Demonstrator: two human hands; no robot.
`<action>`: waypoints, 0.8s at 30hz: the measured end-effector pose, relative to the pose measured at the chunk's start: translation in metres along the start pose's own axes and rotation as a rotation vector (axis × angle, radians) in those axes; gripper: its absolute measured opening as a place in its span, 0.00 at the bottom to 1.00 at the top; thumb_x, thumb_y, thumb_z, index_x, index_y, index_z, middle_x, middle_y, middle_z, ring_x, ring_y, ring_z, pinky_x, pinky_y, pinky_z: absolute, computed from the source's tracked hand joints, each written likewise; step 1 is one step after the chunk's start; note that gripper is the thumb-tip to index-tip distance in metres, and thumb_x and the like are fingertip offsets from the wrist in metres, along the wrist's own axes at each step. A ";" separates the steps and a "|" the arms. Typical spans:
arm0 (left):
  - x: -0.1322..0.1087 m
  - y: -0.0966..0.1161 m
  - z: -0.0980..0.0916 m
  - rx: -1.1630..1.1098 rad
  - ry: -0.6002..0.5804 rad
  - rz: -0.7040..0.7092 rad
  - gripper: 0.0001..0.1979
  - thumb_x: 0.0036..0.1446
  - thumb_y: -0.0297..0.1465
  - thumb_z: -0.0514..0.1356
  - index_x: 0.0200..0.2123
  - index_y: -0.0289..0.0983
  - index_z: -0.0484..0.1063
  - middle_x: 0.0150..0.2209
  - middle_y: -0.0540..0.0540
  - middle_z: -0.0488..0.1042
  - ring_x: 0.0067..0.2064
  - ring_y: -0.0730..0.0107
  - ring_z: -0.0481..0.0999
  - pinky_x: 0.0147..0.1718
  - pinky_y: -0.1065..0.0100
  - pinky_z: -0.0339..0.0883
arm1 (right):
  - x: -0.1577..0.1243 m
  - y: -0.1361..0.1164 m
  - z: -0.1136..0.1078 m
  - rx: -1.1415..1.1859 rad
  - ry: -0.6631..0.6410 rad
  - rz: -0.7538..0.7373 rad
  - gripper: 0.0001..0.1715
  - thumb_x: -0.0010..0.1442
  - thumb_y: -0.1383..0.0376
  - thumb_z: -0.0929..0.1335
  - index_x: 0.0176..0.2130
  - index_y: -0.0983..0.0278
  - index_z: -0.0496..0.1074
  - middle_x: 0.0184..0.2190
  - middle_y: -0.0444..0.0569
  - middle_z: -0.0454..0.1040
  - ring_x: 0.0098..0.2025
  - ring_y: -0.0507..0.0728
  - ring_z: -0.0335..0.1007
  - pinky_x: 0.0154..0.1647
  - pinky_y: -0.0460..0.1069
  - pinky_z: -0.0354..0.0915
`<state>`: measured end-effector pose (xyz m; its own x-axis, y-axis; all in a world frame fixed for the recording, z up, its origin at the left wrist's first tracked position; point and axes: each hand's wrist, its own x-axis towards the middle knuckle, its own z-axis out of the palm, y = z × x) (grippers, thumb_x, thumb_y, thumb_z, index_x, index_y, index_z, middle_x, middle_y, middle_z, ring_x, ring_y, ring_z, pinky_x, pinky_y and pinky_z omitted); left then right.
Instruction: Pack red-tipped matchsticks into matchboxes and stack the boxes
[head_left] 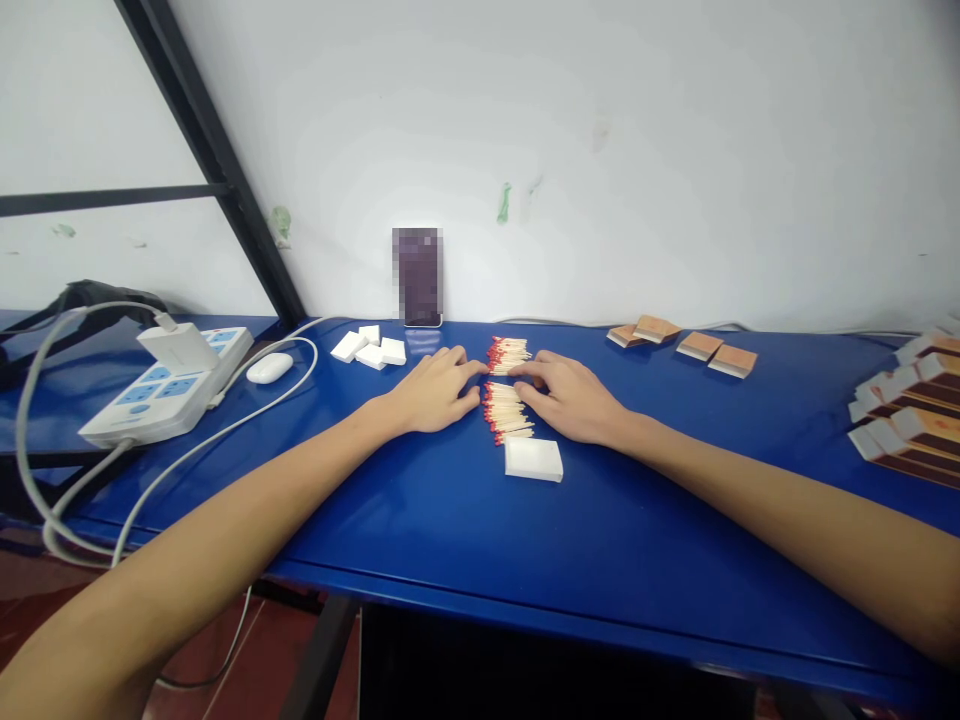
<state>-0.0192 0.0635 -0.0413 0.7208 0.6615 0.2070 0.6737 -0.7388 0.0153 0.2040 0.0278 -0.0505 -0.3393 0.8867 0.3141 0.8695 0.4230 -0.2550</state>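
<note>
Two groups of red-tipped matches lie on the blue table, a farther group (510, 356) and a nearer group (508, 410), with their heads toward the left. My left hand (441, 388) rests at their left side, fingers apart, its fingertips at the match heads near the gap between the groups. From the right, my right hand (564, 394) reaches to the plain ends, index finger stretched out and thumb apart, touching or almost touching the matches. Just below the nearer group sits a white matchbox tray (533, 459). Neither hand visibly holds anything.
Several small white trays (370, 347) lie at the back left, near a phone (421, 278) leaning on the wall. Several brown matchbox sleeves (701, 346) lie back right; stacked boxes (911, 405) stand far right. A power strip (169, 385), cables and a white earphone case (270, 368) occupy the left.
</note>
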 end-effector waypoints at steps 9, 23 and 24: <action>-0.001 0.001 -0.001 0.019 -0.003 0.018 0.18 0.66 0.35 0.47 0.54 0.37 0.67 0.42 0.41 0.67 0.43 0.57 0.67 0.43 0.57 0.62 | 0.000 0.001 0.001 0.003 -0.006 -0.006 0.22 0.66 0.60 0.61 0.52 0.63 0.76 0.39 0.52 0.73 0.38 0.58 0.69 0.40 0.52 0.60; -0.001 0.001 -0.002 0.026 -0.008 0.047 0.21 0.67 0.35 0.46 0.58 0.39 0.68 0.42 0.40 0.66 0.44 0.57 0.68 0.43 0.57 0.63 | 0.000 0.001 0.002 0.019 -0.002 -0.017 0.21 0.66 0.60 0.61 0.52 0.62 0.76 0.38 0.51 0.72 0.37 0.57 0.68 0.39 0.51 0.59; -0.001 0.001 -0.003 0.031 -0.008 0.050 0.21 0.67 0.35 0.46 0.58 0.39 0.68 0.42 0.40 0.66 0.44 0.58 0.68 0.43 0.57 0.63 | 0.000 0.001 0.002 0.024 -0.003 -0.014 0.21 0.66 0.60 0.61 0.51 0.62 0.76 0.38 0.51 0.72 0.37 0.57 0.68 0.38 0.51 0.59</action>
<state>-0.0196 0.0619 -0.0390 0.7548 0.6251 0.1987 0.6416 -0.7666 -0.0254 0.2044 0.0286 -0.0521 -0.3522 0.8812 0.3152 0.8559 0.4396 -0.2725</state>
